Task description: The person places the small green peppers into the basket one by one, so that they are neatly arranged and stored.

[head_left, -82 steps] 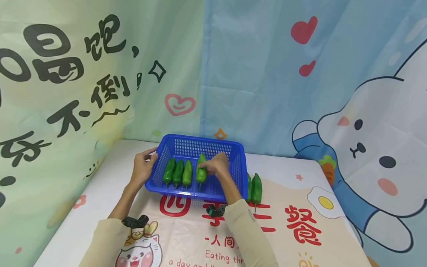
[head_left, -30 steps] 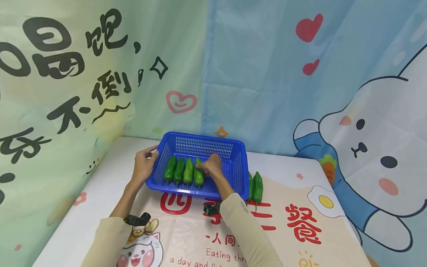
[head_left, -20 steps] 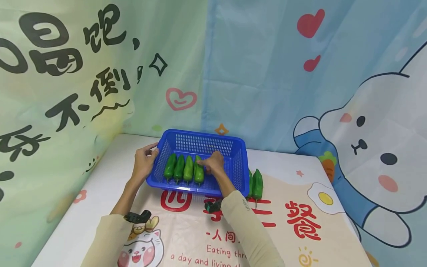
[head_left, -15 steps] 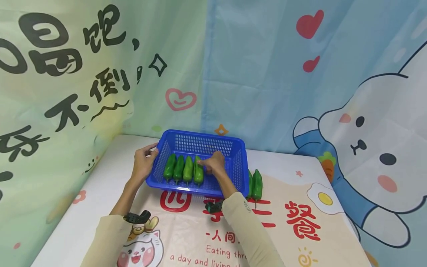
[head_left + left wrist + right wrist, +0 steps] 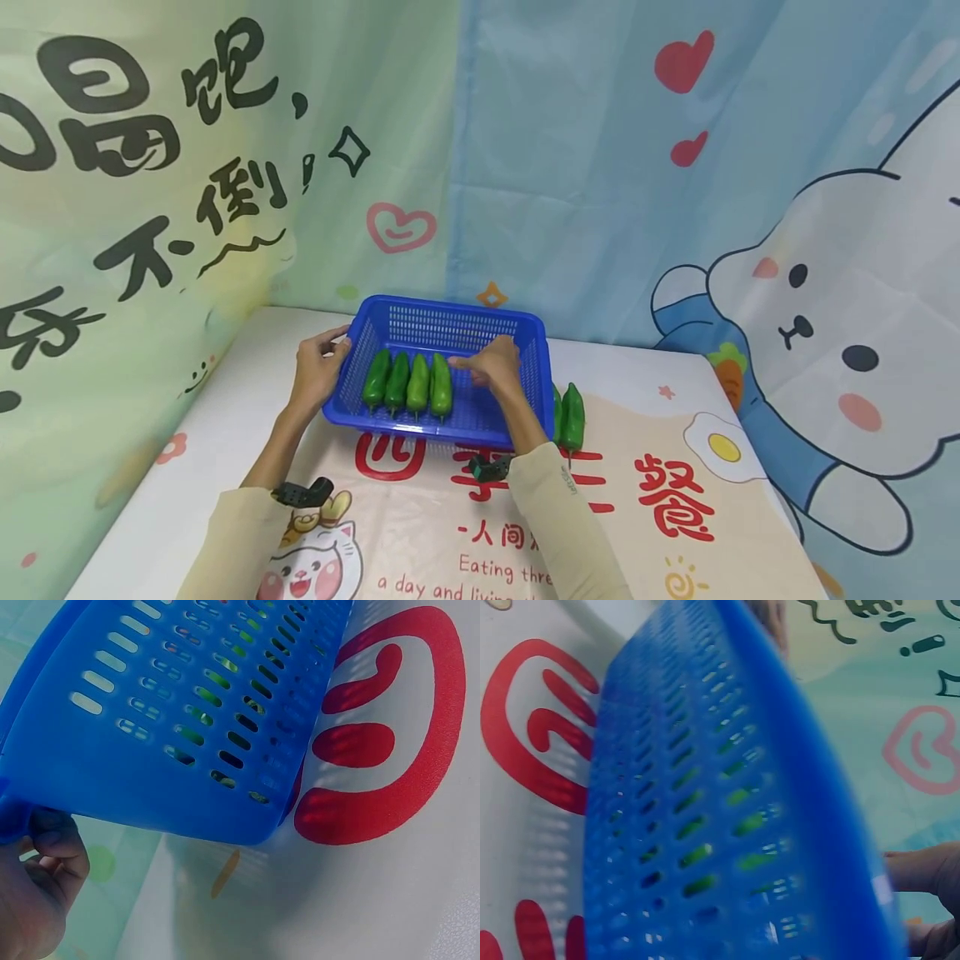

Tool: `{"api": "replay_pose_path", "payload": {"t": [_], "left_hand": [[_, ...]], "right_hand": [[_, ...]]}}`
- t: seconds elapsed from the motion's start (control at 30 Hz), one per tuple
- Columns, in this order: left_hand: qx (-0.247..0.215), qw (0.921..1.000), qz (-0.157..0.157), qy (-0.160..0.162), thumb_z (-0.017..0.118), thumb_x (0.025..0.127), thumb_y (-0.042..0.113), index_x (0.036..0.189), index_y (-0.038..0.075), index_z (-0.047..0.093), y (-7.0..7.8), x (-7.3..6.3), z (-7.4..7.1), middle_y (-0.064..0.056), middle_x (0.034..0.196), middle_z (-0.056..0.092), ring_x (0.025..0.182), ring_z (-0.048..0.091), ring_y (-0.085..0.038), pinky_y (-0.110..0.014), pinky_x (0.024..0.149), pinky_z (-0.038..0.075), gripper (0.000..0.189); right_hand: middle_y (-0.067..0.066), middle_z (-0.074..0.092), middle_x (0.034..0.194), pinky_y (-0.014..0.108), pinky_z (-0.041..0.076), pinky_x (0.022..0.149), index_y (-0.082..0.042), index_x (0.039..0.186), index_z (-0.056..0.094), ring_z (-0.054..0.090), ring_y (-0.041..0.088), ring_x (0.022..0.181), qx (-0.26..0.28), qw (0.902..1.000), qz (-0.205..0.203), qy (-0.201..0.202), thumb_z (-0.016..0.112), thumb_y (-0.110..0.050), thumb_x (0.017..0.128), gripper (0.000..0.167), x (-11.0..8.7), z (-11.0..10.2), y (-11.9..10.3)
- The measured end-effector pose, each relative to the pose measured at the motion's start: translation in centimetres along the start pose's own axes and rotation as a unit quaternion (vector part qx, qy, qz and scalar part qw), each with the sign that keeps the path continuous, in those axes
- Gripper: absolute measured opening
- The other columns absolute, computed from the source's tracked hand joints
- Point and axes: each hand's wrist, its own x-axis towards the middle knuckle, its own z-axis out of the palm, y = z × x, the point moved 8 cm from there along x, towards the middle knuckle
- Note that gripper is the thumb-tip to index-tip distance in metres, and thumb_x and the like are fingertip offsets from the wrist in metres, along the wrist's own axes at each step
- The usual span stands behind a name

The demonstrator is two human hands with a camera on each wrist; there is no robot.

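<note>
A blue plastic basket (image 5: pixel 480 419) with slotted sides holds several green peppers (image 5: pixel 418 387) lined up side by side in its left half. My left hand (image 5: pixel 317 371) grips the basket's left rim; the left wrist view shows its fingers (image 5: pixel 64 859) curled at the basket corner. My right hand (image 5: pixel 495 364) is over the basket's right half, just right of the rightmost pepper (image 5: pixel 440 390) in the row, thumb pointing left and holding nothing. In the right wrist view the basket's wall hides most of the peppers.
Two more green peppers lie right of the basket, the nearer pepper (image 5: pixel 573 417) in full sight and the other partly behind the basket wall. A printed mat (image 5: pixel 622 533) covers the white table. A patterned cloth backdrop (image 5: pixel 585 208) hangs behind.
My right hand set its pepper down at the right end of the row, let go and moved slightly right. My left hand has stayed on the basket rim.
</note>
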Motion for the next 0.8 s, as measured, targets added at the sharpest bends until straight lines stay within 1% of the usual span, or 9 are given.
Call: {"api": "replay_pose_path", "payload": {"t": [0.03,0.07,0.17,0.3,0.4,0.5,0.57,0.67,0.8], "left_hand": [[-0.001,1.0,-0.002,0.0,0.058,0.111,0.009,0.145,-0.006,0.065,-0.1,-0.1,0.0,-0.029,0.097,0.07,0.058,0.061,0.0,-0.016,0.056,0.05,0.038],[0.0,1.0,-0.002,0.0,0.058,0.111,0.009,0.146,-0.006,0.065,-0.1,-0.1,0.0,-0.03,0.098,0.07,0.059,0.061,0.001,-0.016,0.056,0.05,0.038],[-0.001,1.0,-0.004,0.0,0.058,0.111,0.01,0.146,-0.006,0.065,-0.2,-0.2,-0.1,-0.031,0.1,0.071,0.06,0.063,0.0,-0.016,0.056,0.051,0.039],[0.001,1.0,0.0,-0.002,0.058,0.112,0.01,0.147,-0.007,0.064,-0.1,-0.2,0.0,-0.032,0.1,0.07,0.06,0.063,-0.001,-0.016,0.056,0.051,0.039],[0.001,1.0,0.001,-0.005,0.058,0.112,0.011,0.147,-0.006,0.064,0.1,-0.2,0.0,-0.032,0.1,0.071,0.06,0.064,-0.001,-0.016,0.056,0.051,0.039],[0.0,1.0,0.001,-0.003,0.058,0.112,0.011,0.147,-0.006,0.064,0.1,-0.1,0.1,-0.032,0.1,0.071,0.06,0.063,0.0,-0.016,0.056,0.051,0.039],[-0.001,1.0,0.001,-0.001,0.058,0.112,0.011,0.146,-0.006,0.065,0.2,-0.1,0.0,-0.032,0.1,0.071,0.06,0.063,0.0,-0.016,0.056,0.051,0.039],[-0.001,1.0,-0.001,-0.001,0.058,0.112,0.011,0.146,-0.006,0.065,0.0,-0.1,0.1,-0.033,0.101,0.071,0.06,0.063,0.0,-0.016,0.057,0.051,0.039],[0.007,1.0,-0.004,-0.001,0.058,0.112,0.011,0.146,-0.005,0.065,-0.1,-0.2,0.1,-0.032,0.101,0.071,0.061,0.062,0.001,-0.016,0.057,0.051,0.039]], "right_hand": [[0.024,0.08,0.084,0.045,0.067,0.077,0.013,0.117,0.071,0.082,0.034,0.075,-0.002,1.0,-0.001,0.001,0.102,-0.024,0.078,0.062,-0.5,-0.4,-0.3],[0.024,0.081,0.088,0.047,0.067,0.082,0.013,0.118,0.071,0.083,0.035,0.08,-0.001,1.0,0.001,-0.001,0.101,-0.024,0.079,0.062,-1.2,-0.9,-0.6],[0.024,0.082,0.095,0.046,0.067,0.085,0.011,0.115,0.071,0.084,0.035,0.087,0.001,1.0,0.003,0.001,0.1,-0.025,0.081,0.058,-1.6,-1.6,-0.8],[0.025,0.079,0.108,0.045,0.067,0.087,0.003,0.098,0.066,0.084,0.036,0.092,0.03,0.9995,0.008,-0.009,0.099,-0.023,0.082,0.045,-1.5,-2.2,-0.3],[0.027,0.078,0.113,0.047,0.066,0.089,0.001,0.093,0.064,0.083,0.037,0.094,0.046,0.9988,0.01,-0.016,0.099,-0.022,0.082,0.042,-1.6,-2.6,-0.2],[0.029,0.078,0.116,0.05,0.066,0.092,0.005,0.101,0.07,0.083,0.038,0.096,0.055,0.9982,0.009,-0.021,0.099,-0.022,0.082,0.043,-1.6,-3.2,-0.1],[0.029,0.077,0.12,0.05,0.065,0.093,0.008,0.111,0.07,0.083,0.038,0.099,0.063,0.9976,0.012,-0.027,0.098,-0.022,0.083,0.049,-1.7,-3.5,0.0],[0.03,0.075,0.127,0.049,0.065,0.094,0.011,0.12,0.069,0.082,0.038,0.104,0.077,0.9963,0.017,-0.034,0.096,-0.021,0.086,0.055,-1.7,-4.1,0.4],[0.031,0.074,0.131,0.049,0.063,0.097,0.014,0.126,0.07,0.081,0.038,0.108,0.081,0.9955,0.018,-0.047,0.095,-0.022,0.087,0.059,-1.6,-5.0,0.9]]}}
